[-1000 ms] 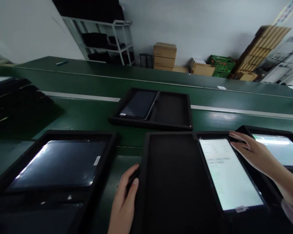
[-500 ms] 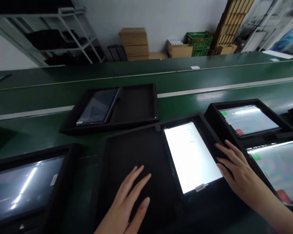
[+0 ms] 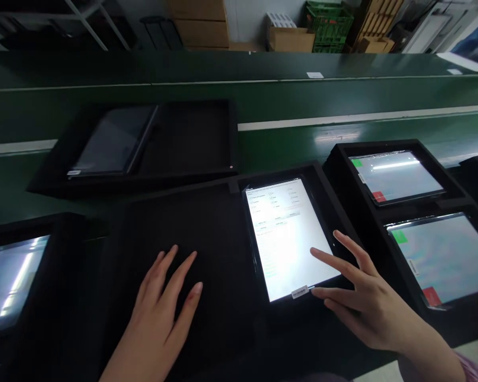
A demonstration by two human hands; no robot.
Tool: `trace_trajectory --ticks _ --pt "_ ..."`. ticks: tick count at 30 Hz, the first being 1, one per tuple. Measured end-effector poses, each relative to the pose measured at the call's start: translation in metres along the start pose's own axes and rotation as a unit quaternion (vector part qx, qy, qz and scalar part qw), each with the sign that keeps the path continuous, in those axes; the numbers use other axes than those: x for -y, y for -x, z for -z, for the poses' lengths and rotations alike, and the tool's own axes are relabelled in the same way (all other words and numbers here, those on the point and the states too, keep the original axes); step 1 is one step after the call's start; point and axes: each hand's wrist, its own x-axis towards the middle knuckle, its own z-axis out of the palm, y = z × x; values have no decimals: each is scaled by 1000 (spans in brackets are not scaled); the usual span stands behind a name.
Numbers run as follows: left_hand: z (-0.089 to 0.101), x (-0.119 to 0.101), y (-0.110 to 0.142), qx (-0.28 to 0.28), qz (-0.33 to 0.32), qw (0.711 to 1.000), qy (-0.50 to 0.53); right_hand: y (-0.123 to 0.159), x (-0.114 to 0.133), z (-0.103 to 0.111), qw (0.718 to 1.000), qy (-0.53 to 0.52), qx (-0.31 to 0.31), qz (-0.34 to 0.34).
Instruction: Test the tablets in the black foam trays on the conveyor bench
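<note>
A lit tablet [image 3: 279,233] lies in the right compartment of a black foam tray [image 3: 207,318], its white screen filled with rows of small text and check marks. A barcode label [image 3: 300,292] sticks to its lower edge. Over the tablet's lower right part is my right hand [image 3: 366,292], fingers spread, index fingertip at the screen; whether it touches I cannot tell. My left hand [image 3: 159,307] rests with fingers apart on or just above the tray's bare left compartment. Neither hand holds anything.
To the right, another black tray [image 3: 376,215] holds two lit tablets with green and red corner blocks. Behind, a third tray [image 3: 233,140] carries a dark, tilted tablet [image 3: 111,140]. A further tablet [image 3: 11,281] sits at the left. Green conveyor [image 3: 279,101] runs beyond.
My right hand has moved from the tablet's right edge onto its lower screen area. The screen now shows more text and check marks. The view has tilted down; my left hand stays over the tray.
</note>
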Motion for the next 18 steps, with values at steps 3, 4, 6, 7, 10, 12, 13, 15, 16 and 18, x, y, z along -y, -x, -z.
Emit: trace_trajectory --ticks 3,4,6,7,10,12,13,15,16,18 --pt "-3 3 1 -20 3 1000 3 -6 -4 -8 998 23 -42 -48" --pt "-4 4 1 -29 3 1000 5 -7 -5 -11 996 30 -57 -62" --pt "-8 8 2 -43 -7 999 4 -9 -7 -14 994 33 -75 -73" --pt "-10 10 2 -48 -15 999 3 -10 -7 -15 994 31 -77 -72" --pt "-12 11 2 -54 -22 998 8 -14 -6 -14 995 14 -81 -64" --pt "-11 3 4 -47 -4 999 21 -18 -5 -13 994 -3 -90 -63" --pt "-10 -2 5 -43 5 999 27 -20 -4 -12 994 -11 -93 -59" --pt "-8 -11 6 -34 20 999 36 -24 -3 -10 995 -29 -82 -42" --pt "-6 -14 5 -29 24 999 39 -26 -2 -9 996 -40 -72 -30" --pt "-3 -14 4 -24 32 998 41 -27 -1 -7 997 -64 -50 -9"
